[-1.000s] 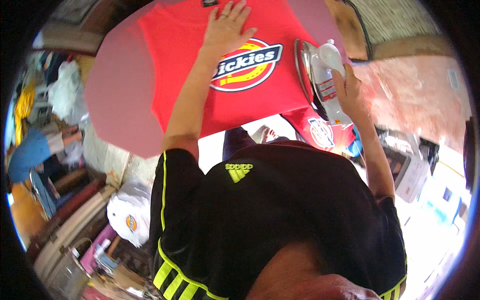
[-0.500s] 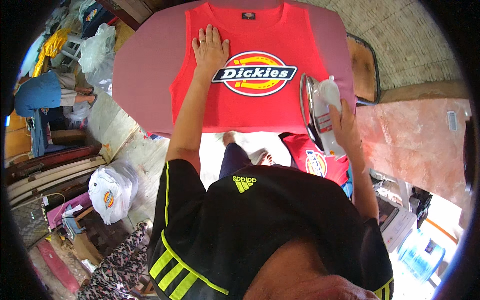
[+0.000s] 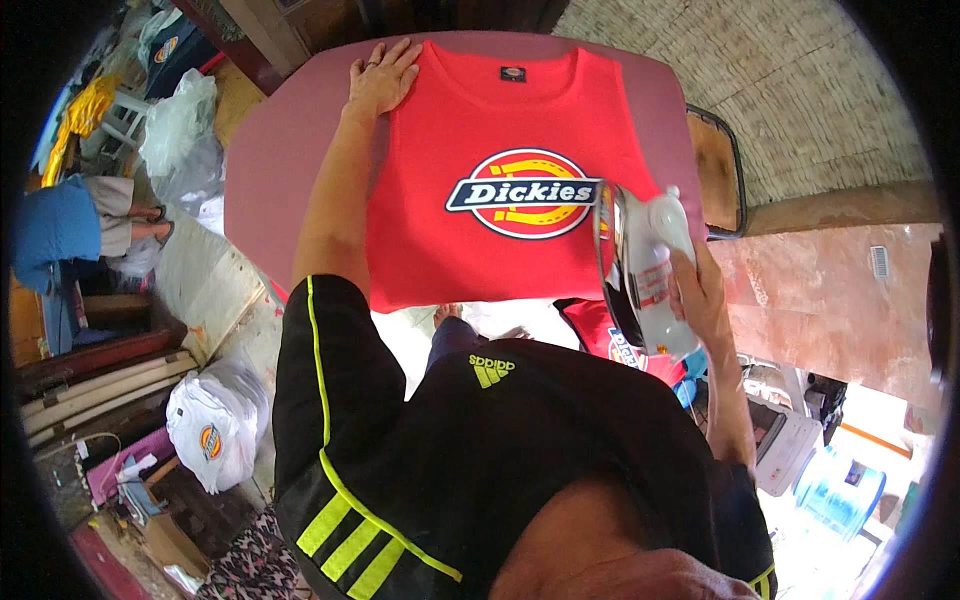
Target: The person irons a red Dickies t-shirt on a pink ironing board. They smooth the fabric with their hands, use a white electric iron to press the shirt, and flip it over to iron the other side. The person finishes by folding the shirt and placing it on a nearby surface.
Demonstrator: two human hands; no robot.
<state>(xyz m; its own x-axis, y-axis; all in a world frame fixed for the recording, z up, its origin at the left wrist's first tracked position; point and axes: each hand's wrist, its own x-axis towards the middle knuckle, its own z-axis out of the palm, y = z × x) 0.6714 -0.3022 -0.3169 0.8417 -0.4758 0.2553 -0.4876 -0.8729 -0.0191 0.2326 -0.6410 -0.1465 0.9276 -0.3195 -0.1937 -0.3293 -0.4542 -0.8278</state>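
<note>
A red sleeveless shirt (image 3: 500, 265) with a round printed emblem on its chest lies spread over a mauve padded ironing board (image 3: 290, 180). My left hand (image 3: 385, 78) rests at the shirt's far left shoulder, fingers stretched out, partly on the fabric and partly on the board. In my right hand (image 3: 697, 295) is a white iron (image 3: 650, 270), gripped by its handle. It is tipped on its side at the shirt's right part, soleplate turned left, with its front end beside the emblem. Whether it touches the fabric I cannot tell.
Another red printed garment (image 3: 605, 335) hangs below the board's near edge. On the left floor stands a bag of white shirts (image 3: 218, 425), with a seated person in blue (image 3: 60, 225) farther back. A dark-framed chair (image 3: 715, 170) and a blue water bottle (image 3: 840, 490) are at the right.
My left hand has slid from the shirt's chest to its far left shoulder. The iron has come nearer, its front end now beside the emblem. The whole view has shifted slightly.
</note>
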